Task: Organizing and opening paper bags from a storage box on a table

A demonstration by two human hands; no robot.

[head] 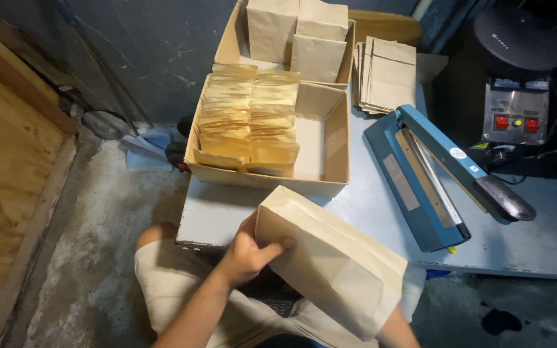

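Grey worktable point(368, 212), near edge: your left hand point(247, 252) pinches the kraft paper bag's point(330, 258) left side, thumb on its face. Right hand hidden beneath; grip cannot be told. Bag looks light, creasable; hold by its edges.

The person wears light beige shorts point(175, 283) that cover the lap near the bottom of the scene; both forearms are bare, with no sleeves, and the left hand point(247, 254) is ungloved, without rings

One head-worn view is provided, directed steeply downward from close above the table point(368, 212), lap nearest.
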